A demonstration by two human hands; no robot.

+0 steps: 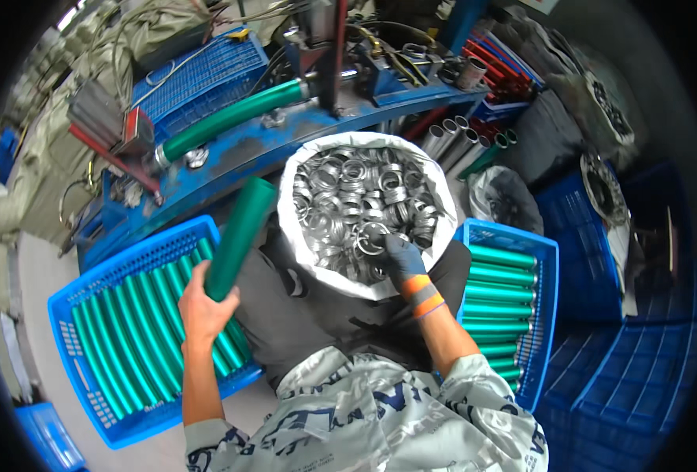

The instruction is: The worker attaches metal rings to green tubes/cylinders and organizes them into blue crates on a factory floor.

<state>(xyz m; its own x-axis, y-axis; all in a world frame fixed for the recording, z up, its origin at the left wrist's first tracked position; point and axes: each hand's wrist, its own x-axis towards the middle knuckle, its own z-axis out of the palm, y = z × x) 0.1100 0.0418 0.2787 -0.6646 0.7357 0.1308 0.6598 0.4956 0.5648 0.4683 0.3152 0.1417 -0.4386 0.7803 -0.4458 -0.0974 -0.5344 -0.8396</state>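
Above the left crate's [88, 291] rim, left hand [203, 307] gripping green tube [240, 236], gloved right hand [402, 259] pinching metal ring [370, 236]

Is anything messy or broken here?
Nothing stands out. The green tubes lie in neat rows in the blue crate, the metal rings stay inside the white sack, and nothing has spilled.

The right hand [402, 258] – gloved – buries its fingertips among the metal rings [364, 206], so its grip is not readable. The left hand [201, 307] covers the green tube's [240, 236] lower end. The white sack [443, 236] hides its own base – the rings' depth is undeterminable.
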